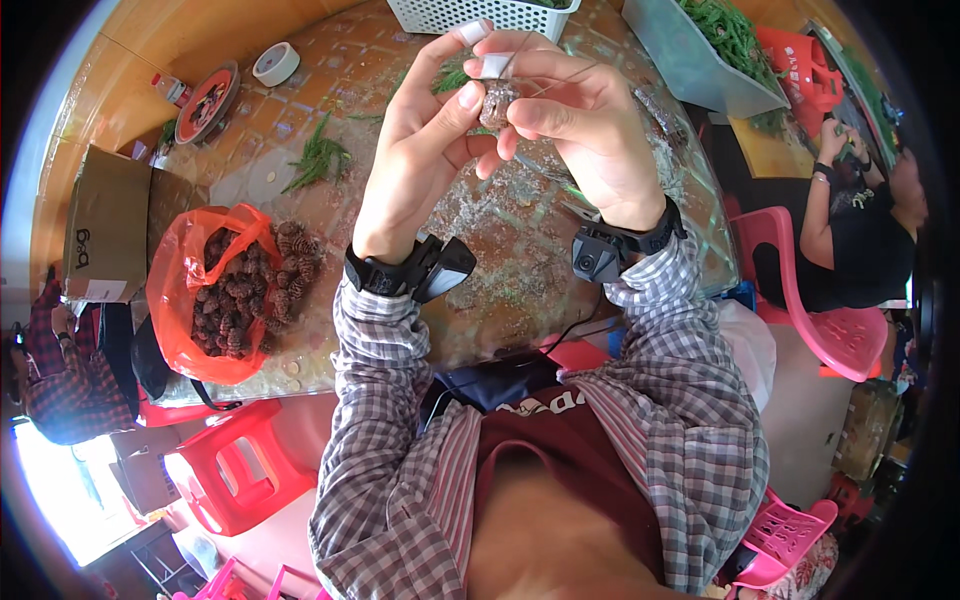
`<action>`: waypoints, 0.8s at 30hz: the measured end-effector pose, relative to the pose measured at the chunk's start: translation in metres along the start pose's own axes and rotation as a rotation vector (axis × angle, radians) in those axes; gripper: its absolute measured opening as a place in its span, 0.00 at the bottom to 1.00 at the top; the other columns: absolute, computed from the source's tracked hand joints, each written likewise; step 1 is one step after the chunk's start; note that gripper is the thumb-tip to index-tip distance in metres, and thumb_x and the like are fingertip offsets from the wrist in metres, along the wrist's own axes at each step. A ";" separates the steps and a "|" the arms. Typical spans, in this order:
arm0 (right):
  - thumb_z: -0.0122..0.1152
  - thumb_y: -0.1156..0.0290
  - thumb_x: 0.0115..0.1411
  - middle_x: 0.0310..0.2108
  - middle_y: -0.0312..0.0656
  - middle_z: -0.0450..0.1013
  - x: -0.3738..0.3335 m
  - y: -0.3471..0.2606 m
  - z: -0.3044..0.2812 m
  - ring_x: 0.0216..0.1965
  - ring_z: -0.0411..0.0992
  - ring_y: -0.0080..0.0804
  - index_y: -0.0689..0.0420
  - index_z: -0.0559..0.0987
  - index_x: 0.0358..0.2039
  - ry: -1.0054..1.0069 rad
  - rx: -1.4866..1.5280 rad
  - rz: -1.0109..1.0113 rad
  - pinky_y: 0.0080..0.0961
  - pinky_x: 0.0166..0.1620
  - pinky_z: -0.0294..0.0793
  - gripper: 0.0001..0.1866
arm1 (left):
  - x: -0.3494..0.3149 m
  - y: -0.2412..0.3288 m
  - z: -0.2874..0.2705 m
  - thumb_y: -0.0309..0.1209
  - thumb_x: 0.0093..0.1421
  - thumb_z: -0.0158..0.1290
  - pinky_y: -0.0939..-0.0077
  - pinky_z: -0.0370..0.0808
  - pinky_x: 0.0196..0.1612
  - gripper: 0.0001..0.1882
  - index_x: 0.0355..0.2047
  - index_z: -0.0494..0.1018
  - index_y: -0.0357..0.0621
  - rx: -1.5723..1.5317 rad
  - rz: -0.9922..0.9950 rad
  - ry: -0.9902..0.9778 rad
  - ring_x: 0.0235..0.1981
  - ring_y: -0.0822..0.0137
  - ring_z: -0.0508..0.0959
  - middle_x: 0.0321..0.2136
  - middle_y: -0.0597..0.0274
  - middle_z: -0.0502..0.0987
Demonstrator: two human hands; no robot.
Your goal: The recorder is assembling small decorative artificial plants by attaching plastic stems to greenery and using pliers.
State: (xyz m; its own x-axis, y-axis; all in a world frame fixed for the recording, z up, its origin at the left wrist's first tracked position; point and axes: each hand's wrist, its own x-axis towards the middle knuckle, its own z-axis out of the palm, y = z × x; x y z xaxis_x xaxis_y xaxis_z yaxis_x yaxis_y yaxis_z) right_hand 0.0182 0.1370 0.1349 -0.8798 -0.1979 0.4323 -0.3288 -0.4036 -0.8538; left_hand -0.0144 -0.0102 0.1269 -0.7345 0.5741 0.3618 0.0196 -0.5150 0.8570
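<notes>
Above the far part of the table, a small brown pine cone point(497, 105) is pinched between my two hands. My left hand point(425, 140) grips it from the left with thumb and fingers. From the other side, my right hand point(595, 125) has its thumb against the cone and its fingers curled above. A thin strand, perhaps wire, seems to run by the cone near the right fingers; its ends are hard to make out. White tape wraps some fingertips. To the left, an orange plastic bag point(170, 300) lies open with several more pine cones point(235, 300) spilling out.
Green sprigs point(320, 158) and whitish flecks lie on the table point(480, 290). At the far side stand a white perforated basket point(420, 15) and a grey bin point(690, 70) of greenery. A cardboard box point(105, 225) is left; a person point(840, 230) sits right, near a pink chair point(800, 300).
</notes>
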 end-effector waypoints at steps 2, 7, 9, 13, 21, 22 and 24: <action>0.57 0.74 0.49 0.47 0.43 0.63 -0.001 0.001 0.000 0.27 0.69 0.25 0.64 0.74 0.37 0.003 0.025 -0.007 0.20 0.29 0.71 0.13 | 0.000 -0.001 0.000 0.34 0.58 0.45 0.86 0.66 0.20 0.25 0.53 0.52 0.41 -0.055 -0.016 0.000 0.24 0.72 0.72 0.31 0.58 0.70; 0.59 0.77 0.46 0.45 0.43 0.63 -0.004 -0.001 0.000 0.23 0.68 0.24 0.63 0.75 0.30 0.010 0.090 -0.005 0.20 0.26 0.72 0.09 | -0.001 -0.007 0.001 0.37 0.57 0.46 0.87 0.69 0.21 0.29 0.55 0.50 0.36 -0.036 -0.010 -0.018 0.26 0.70 0.74 0.34 0.55 0.70; 0.59 0.78 0.46 0.44 0.43 0.64 -0.005 -0.001 -0.001 0.22 0.68 0.24 0.63 0.75 0.29 0.012 0.097 0.003 0.20 0.25 0.72 0.08 | -0.001 -0.008 0.002 0.38 0.57 0.46 0.87 0.70 0.21 0.30 0.55 0.50 0.35 -0.044 -0.011 -0.036 0.26 0.70 0.74 0.34 0.55 0.70; 0.58 0.78 0.46 0.42 0.44 0.64 -0.008 -0.001 -0.003 0.21 0.68 0.23 0.62 0.75 0.28 -0.033 0.111 -0.029 0.21 0.24 0.73 0.06 | -0.002 -0.010 0.003 0.39 0.57 0.47 0.86 0.70 0.21 0.32 0.55 0.49 0.35 -0.084 -0.023 -0.099 0.26 0.69 0.74 0.34 0.53 0.70; 0.56 0.78 0.48 0.40 0.43 0.65 -0.008 -0.006 0.003 0.22 0.68 0.23 0.62 0.74 0.32 0.050 -0.028 -0.037 0.21 0.23 0.73 0.09 | 0.000 -0.009 0.004 0.35 0.57 0.47 0.88 0.66 0.16 0.26 0.53 0.52 0.42 -0.161 -0.066 -0.055 0.19 0.72 0.72 0.23 0.55 0.73; 0.56 0.78 0.49 0.39 0.42 0.65 -0.007 -0.007 0.002 0.23 0.68 0.23 0.62 0.74 0.32 0.044 -0.039 -0.049 0.21 0.24 0.72 0.08 | 0.001 -0.008 0.003 0.35 0.57 0.47 0.88 0.65 0.15 0.25 0.53 0.53 0.42 -0.164 -0.066 -0.047 0.19 0.73 0.72 0.23 0.55 0.73; 0.55 0.78 0.49 0.38 0.42 0.65 -0.005 -0.008 0.002 0.24 0.68 0.24 0.62 0.74 0.32 0.031 -0.061 -0.071 0.21 0.26 0.71 0.08 | 0.001 -0.007 0.001 0.36 0.57 0.47 0.88 0.65 0.15 0.25 0.52 0.53 0.42 -0.168 -0.064 -0.038 0.18 0.73 0.72 0.22 0.55 0.73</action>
State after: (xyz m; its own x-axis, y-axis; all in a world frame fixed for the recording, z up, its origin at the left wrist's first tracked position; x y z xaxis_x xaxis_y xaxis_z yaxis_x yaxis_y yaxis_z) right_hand 0.0256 0.1394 0.1402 -0.8633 -0.1429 0.4841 -0.4101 -0.3606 -0.8377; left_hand -0.0153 -0.0054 0.1216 -0.7048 0.6308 0.3246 -0.1421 -0.5738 0.8066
